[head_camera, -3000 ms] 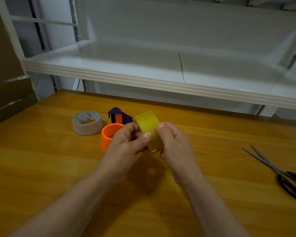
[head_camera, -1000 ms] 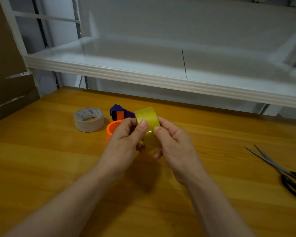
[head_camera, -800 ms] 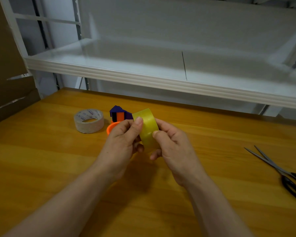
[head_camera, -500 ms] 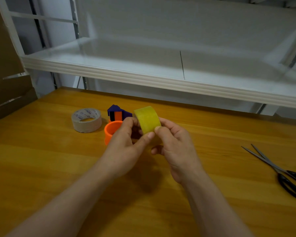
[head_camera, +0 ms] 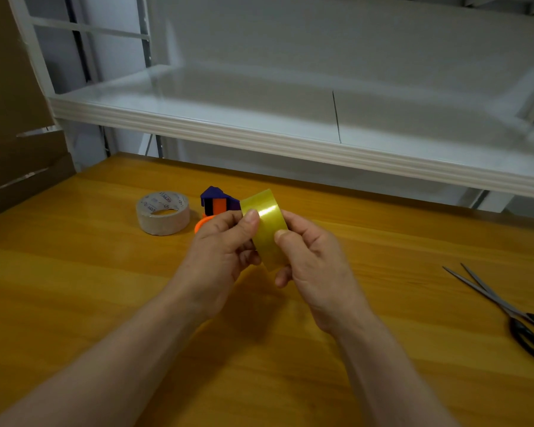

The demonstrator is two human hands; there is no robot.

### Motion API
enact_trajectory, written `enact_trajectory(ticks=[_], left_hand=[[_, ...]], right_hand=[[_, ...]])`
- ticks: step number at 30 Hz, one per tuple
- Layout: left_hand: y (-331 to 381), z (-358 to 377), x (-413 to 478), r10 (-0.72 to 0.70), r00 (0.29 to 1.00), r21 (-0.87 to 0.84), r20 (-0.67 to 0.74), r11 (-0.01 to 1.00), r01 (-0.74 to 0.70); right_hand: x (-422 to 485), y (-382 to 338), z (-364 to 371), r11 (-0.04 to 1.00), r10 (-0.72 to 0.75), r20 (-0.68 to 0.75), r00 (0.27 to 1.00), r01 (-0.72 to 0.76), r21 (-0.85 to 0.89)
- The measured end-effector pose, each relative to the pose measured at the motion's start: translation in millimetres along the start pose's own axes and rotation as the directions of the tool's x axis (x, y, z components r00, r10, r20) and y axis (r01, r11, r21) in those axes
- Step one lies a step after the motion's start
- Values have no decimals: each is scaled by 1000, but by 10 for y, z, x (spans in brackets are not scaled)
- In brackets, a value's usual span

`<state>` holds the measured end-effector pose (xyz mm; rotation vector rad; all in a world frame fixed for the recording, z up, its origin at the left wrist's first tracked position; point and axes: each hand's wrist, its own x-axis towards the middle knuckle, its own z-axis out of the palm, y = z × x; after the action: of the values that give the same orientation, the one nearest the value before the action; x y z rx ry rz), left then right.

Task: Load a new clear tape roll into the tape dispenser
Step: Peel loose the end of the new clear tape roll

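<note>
At frame centre, the glossy yellow-tinted clear tape roll [head_camera: 267,229] carried a white glare streak. Just upper left of it, the plastic tape dispenser [head_camera: 218,202] was deep purple with orange parts. The greyish-beige tape roll [head_camera: 163,212] further left bore blue lettering inside. The wooden counter [head_camera: 74,288] was honey-orange with streaky grain. At right, the metal scissors [head_camera: 507,310] had silver blades and black handles.

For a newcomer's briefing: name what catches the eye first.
A yellowish tape roll, pinched between left hand and right hand above the table. Just behind sits the purple-and-orange dispenser, a whitish tape roll to its left; scissors lie far right.
</note>
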<state>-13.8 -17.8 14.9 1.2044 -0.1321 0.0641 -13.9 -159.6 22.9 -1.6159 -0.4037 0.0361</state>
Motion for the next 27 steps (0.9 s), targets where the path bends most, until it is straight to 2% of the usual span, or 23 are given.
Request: enact_trajectory(ticks=[4, 7, 9, 13, 18, 23, 25, 27], left_hand=[[14, -9, -5, 25, 999, 57, 24, 998, -26], [-32, -22, -31, 73, 993, 358, 88, 928, -100], [-101, -3, -47, 87, 991, 429, 102, 895, -123], [-98, -39, -1, 98, 994, 385, 44, 917, -107], [-31, -20, 7, 33, 999, 157, 18, 987, -35], [29, -23, 23, -19, 1000, -23, 16, 1000, 19], [36, -33, 27, -27, 999, -7, 20, 1000, 27], [16, -36, 16, 5, 999, 104, 42, 995, -9]], right_hand=[[1, -1, -6, 997, 41, -43, 998, -38, 61], [-6, 20, -32, 994, 70, -73, 995, -63, 90], [-17, 38, -52, 990, 95, -87, 992, -85, 112], [19, 13, -31, 993, 61, -56, 997, -55, 105], [18, 0, -6, 997, 41, -39, 998, -39, 62], [27, 13, 20, 998, 35, -38, 999, -33, 44], [27, 9, 19, 997, 48, -55, 997, -45, 56], [25, 13, 11, 997, 56, -81, 995, -52, 56]])
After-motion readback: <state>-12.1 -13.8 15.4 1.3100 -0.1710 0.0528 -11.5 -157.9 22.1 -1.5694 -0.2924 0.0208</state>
